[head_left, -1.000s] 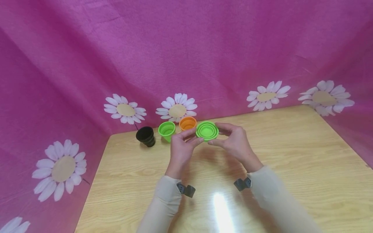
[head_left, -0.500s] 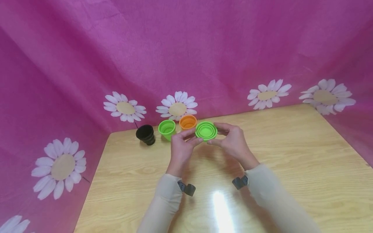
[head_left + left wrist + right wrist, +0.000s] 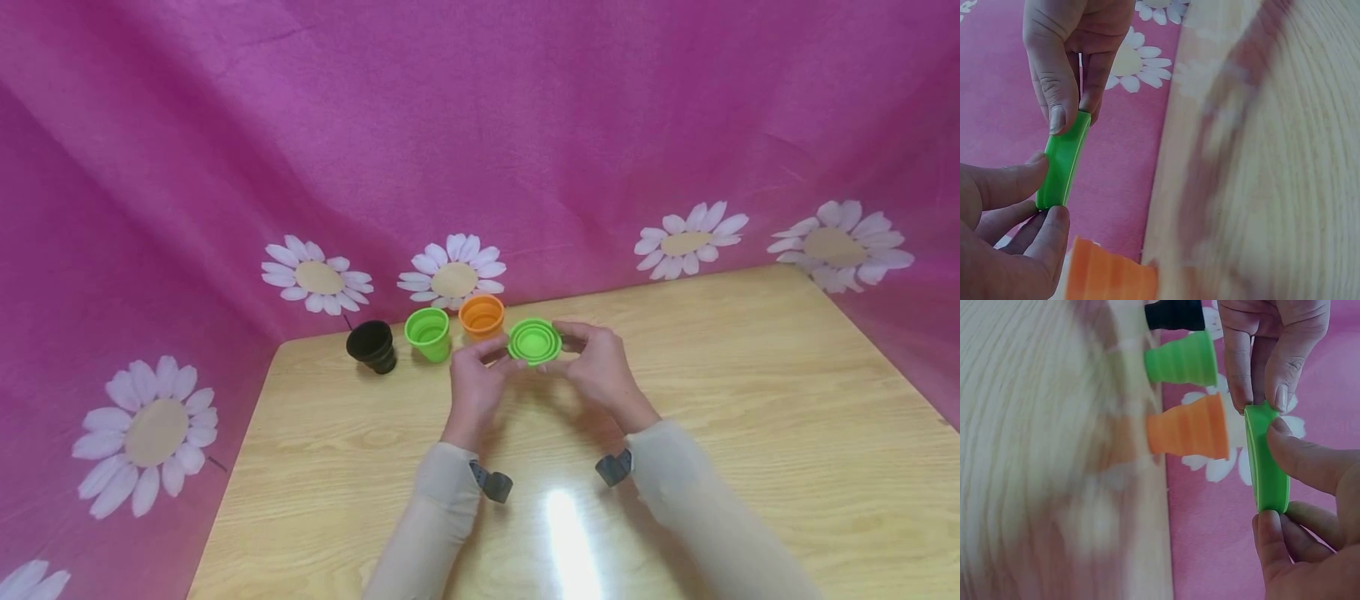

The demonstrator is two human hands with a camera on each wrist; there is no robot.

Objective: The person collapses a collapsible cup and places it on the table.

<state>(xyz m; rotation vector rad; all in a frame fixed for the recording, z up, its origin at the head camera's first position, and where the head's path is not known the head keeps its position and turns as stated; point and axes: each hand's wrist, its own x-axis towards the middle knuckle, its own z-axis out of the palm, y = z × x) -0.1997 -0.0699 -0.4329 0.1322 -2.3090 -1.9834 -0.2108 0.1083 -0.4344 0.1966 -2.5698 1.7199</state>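
A bright green collapsible cup (image 3: 535,342), folded flat into concentric rings, is held above the table between both hands. My left hand (image 3: 476,383) pinches its left rim between thumb and fingers, and my right hand (image 3: 602,372) pinches the right rim. Seen edge-on in the left wrist view, the folded cup (image 3: 1065,161) is a thin green disc. The right wrist view also has the disc (image 3: 1267,464) with thumbs and fingertips of both hands on its rim.
Behind and left of my hands, an orange cup (image 3: 482,317), another green cup (image 3: 429,335) and a black cup (image 3: 372,346) stand expanded in a row on the wooden table (image 3: 322,467). A pink flowered cloth (image 3: 525,150) hangs along the table's back and left side.
The folded green cup stays in both hands, with only a slight shift. My left hand has moved a little to the right. The standing cups keep their places.
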